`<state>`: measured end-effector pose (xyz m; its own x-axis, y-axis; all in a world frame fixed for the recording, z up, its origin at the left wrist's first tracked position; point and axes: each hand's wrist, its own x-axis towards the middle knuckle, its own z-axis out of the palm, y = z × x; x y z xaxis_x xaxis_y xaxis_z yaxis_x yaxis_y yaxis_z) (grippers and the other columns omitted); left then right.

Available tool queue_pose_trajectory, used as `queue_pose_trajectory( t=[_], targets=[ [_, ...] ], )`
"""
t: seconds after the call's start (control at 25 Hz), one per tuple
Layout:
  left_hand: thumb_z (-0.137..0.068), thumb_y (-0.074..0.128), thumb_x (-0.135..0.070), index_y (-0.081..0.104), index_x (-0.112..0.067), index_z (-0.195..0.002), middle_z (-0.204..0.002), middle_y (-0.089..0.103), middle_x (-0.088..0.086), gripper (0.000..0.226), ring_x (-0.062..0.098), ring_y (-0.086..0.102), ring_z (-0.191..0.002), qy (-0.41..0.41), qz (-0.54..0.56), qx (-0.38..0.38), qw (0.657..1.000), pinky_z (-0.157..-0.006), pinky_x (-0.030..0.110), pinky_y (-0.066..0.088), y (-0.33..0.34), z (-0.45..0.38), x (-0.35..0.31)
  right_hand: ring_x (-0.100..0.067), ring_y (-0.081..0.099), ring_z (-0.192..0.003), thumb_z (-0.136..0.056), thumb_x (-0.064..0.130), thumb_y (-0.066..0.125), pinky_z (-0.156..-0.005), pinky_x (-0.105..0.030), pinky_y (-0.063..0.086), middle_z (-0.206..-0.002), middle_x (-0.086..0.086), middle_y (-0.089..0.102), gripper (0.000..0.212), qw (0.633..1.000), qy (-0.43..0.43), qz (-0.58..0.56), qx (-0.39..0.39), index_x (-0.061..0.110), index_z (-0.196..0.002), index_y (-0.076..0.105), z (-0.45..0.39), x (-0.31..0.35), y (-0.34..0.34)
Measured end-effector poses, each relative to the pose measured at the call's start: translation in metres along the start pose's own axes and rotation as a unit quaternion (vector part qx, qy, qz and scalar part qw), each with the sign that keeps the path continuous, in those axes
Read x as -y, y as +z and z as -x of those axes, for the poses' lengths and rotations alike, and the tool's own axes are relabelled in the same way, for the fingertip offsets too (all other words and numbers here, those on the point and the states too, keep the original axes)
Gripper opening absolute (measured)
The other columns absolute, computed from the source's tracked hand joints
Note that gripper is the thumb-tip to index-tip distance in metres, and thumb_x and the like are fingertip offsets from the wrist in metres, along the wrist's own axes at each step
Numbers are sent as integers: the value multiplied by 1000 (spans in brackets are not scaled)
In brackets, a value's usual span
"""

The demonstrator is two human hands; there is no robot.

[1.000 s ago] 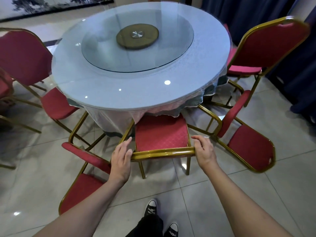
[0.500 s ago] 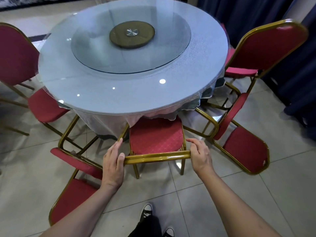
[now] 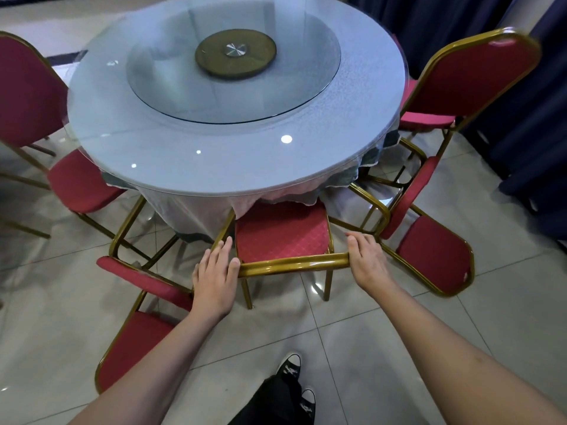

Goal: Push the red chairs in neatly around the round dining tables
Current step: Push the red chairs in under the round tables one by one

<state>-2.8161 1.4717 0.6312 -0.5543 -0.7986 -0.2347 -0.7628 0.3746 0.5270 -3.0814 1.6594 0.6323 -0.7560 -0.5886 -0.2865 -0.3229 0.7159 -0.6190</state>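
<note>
A red chair (image 3: 280,230) with a gold frame stands in front of me, its seat partly under the cloth of the round glass-topped table (image 3: 214,167). I see its back from above as a gold top rail (image 3: 294,263). My left hand (image 3: 214,277) lies with straight fingers over the rail's left corner, thumb against the rail. At the rail's right corner, my right hand (image 3: 368,259) grips with curled fingers.
More red chairs stand around the table: one at front left (image 3: 135,348) angled outward, one at right (image 3: 432,253) turned sideways, one at far right (image 3: 478,72), one at left (image 3: 79,185). Dark blue curtains (image 3: 521,133) hang at right. My shoes (image 3: 291,366) are on the tiled floor.
The chair has slid forward, so more of its seat is under the tablecloth. Both hands stayed on its top rail and moved with it.
</note>
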Motion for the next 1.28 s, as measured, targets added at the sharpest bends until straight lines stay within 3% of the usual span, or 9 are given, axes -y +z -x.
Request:
queue_pose_trajectory(
  t=[0.2, 0.4, 0.68, 0.92, 1.08, 1.28],
  targets=[
    [-105, 19, -52, 21, -38, -159, -166, 25, -4, 56, 25, 12, -155, -3, -47, 16, 999, -124, 52, 7, -23, -5, -27, -19, 44, -133, -104, 57, 18, -112, -45, 37, -144, 2, 49, 57, 998, -29, 47, -18, 31, -149, 44, 7, 21, -11],
    [-99, 8, -59, 30, -34, -157, -163, 32, -4, 67, 19, 15, -155, 129, -54, -70, 988, -126, 47, 8, -45, 15, -82, -14, 26, -148, -104, 61, 20, -121, -44, 27, -162, 8, 30, 58, 993, -92, 72, -17, 42, -159, 25, 30, 39, -45],
    [-100, 7, -60, 32, -34, -156, -164, 29, -6, 67, 15, 9, -155, 197, -32, -50, 979, -126, 42, 4, -35, 30, -156, -6, 28, -145, -99, 69, 17, -118, -38, 30, -160, 13, 32, 65, 991, -91, 29, -96, 44, -158, 27, 65, 24, -112],
    [-100, 6, -59, 27, -31, -158, -164, 29, -3, 68, 17, 13, -155, 246, -59, -35, 967, -126, 41, 5, -6, 33, -224, -8, 30, -145, -99, 69, 16, -117, -38, 32, -160, 11, 35, 65, 985, -77, 10, -156, 42, -158, 27, 77, -22, -171],
    [-99, 6, -59, 29, -30, -158, -164, 29, -3, 70, 16, 12, -155, 279, -52, -25, 959, -126, 40, 6, 26, 37, -284, -8, 31, -144, -106, 61, 24, -117, -44, 36, -159, 11, 35, 54, 983, -72, 5, -171, 43, -157, 26, 70, -72, -216],
    [-97, 7, -58, 29, -26, -158, -163, 32, -1, 73, 19, 16, -154, 293, -62, -25, 954, -125, 45, 13, 75, 46, -372, -4, 33, -140, -105, 60, 25, -116, -37, 34, -156, 8, 40, 54, 976, -87, 10, -201, 42, -156, 30, 51, -138, -290]
  ],
)
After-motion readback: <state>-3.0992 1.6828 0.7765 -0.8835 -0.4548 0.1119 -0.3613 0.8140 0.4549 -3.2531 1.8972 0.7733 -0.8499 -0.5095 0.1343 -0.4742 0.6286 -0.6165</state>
